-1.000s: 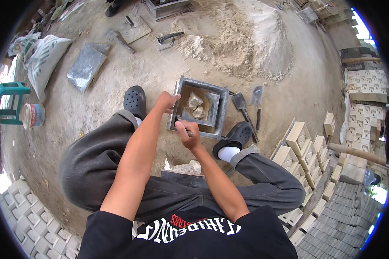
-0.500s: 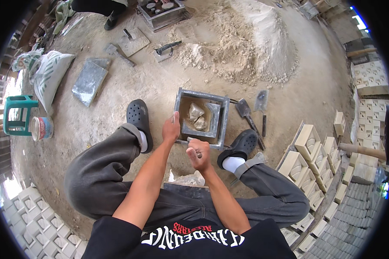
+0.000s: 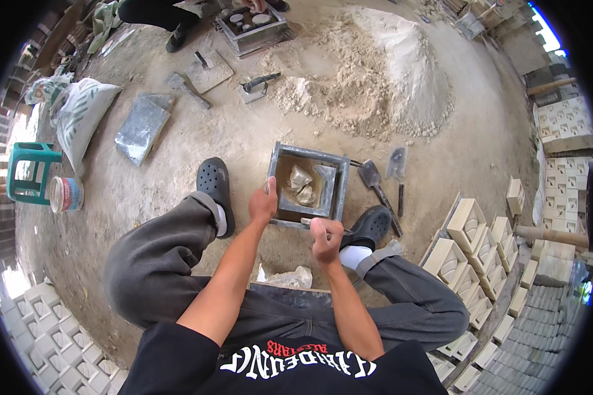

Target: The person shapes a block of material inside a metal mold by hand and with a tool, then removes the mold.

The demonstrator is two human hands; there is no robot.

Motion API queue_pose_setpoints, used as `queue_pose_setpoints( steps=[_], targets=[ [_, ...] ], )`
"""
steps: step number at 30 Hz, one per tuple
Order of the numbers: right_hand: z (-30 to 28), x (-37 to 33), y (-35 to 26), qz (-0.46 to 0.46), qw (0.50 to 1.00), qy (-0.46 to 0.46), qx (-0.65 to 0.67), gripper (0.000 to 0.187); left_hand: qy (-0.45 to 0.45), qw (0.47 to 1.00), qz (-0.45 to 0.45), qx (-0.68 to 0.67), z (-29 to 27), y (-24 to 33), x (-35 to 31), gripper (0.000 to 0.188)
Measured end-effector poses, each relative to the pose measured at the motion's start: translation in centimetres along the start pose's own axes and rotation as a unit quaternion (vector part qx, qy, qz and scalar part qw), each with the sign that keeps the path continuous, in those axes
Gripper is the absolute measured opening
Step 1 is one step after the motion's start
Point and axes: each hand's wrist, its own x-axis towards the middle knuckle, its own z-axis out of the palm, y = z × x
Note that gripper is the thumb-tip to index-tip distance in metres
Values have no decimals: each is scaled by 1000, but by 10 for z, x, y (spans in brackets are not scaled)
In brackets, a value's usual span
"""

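Note:
A square grey metal mold frame (image 3: 275,158) stands on the ground between my feet. Inside it sits a smaller square frame (image 3: 302,210), with two pale lumps (image 3: 300,178) that look like stone or hardened clay. My left hand (image 3: 263,203) is closed on the frame's left wall, near its front corner. My right hand (image 3: 327,239) is closed in a fist around a short, narrow tool (image 3: 306,222). The tool's tip is at the frame's front edge; my fingers hide most of it, so its kind is unclear.
A shovel-like tool (image 3: 371,176) and a trowel (image 3: 396,164) lie right of the frame. Pale powder (image 3: 408,72) is heaped beyond. Cast blocks (image 3: 468,220) stand at right. A sack (image 3: 85,115), green stool (image 3: 33,158) and bucket (image 3: 67,194) are left. A person works by another box (image 3: 254,39).
My right hand has slid rightward along the frame's front edge with the tool. My left hand keeps its hold on the wall. A person's hand now shows over the far box.

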Motion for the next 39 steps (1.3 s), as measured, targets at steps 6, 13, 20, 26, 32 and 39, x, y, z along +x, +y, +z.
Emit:
queue_pose_setpoints(
  steps=[6, 13, 20, 26, 32, 39],
  targets=[
    [-10, -3, 25, 15, 999, 37, -19, 39, -5, 1000, 16, -10, -3, 17, -1, 74],
    [-11, -11, 36, 12, 998, 61, 22, 43, -27, 999, 12, 16, -7, 12, -2, 70],
    [-14, -5, 48, -25, 997, 61, 33, 44, -29, 1000, 5, 4, -7, 17, -5, 68],
    [-18, -3, 18, 28, 987, 82, 134, 43, -25, 1000, -5, 14, -10, 15, -7, 67],
    [-22, -4, 12, 27, 993, 49, 108, 40, -28, 999, 2, 17, -10, 11, -7, 68],
    [-30, 1, 38, 63, 994, 52, 77, 39, -24, 999, 3, -23, -5, 9, -1, 68]
  ],
)
